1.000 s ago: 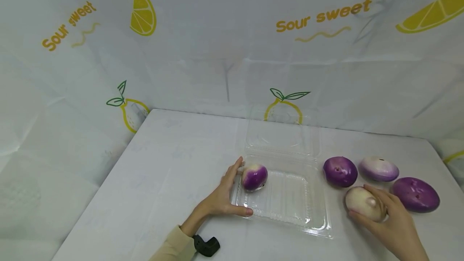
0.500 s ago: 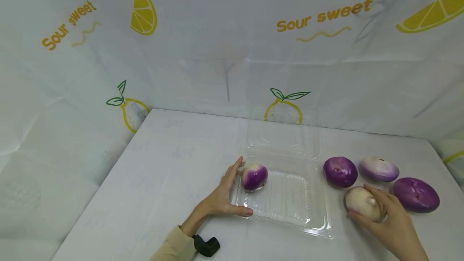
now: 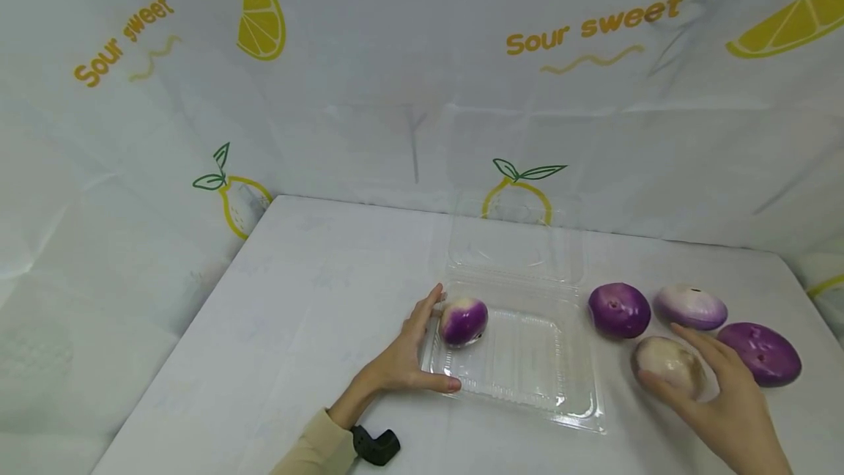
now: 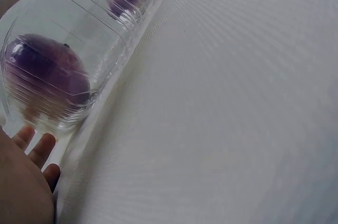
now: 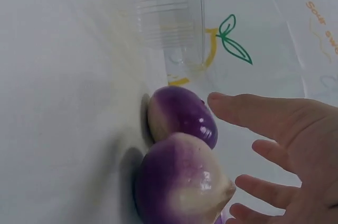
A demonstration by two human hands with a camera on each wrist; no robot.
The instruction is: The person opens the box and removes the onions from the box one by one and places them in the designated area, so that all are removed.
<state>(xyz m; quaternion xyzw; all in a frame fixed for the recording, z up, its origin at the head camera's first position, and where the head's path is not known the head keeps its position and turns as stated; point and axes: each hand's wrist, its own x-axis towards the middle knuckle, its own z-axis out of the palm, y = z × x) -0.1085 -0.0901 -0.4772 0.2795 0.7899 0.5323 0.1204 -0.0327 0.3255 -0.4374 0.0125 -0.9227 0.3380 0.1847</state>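
In the head view, my right hand hovers by a shiny white-and-purple onion. The right wrist view shows that hand's fingers spread, with a gap between them and the onion. My left hand spans the left side of a clear plastic clamshell box, thumb at the front edge, fingers straight along the side. One purple-and-white onion lies in the box's left end. From the left wrist, the left fingers show close to the box wall, behind which that onion is visible.
Three more onions sit right of the box: a purple one, a pale lilac one and a larger purple one. The box lid stands raised at the back. A lemon-printed cloth hangs behind the table.
My right hand has let go of the white-and-purple onion and drawn slightly right. The onion has rolled a little, its nub turned from view. My left hand has not moved.
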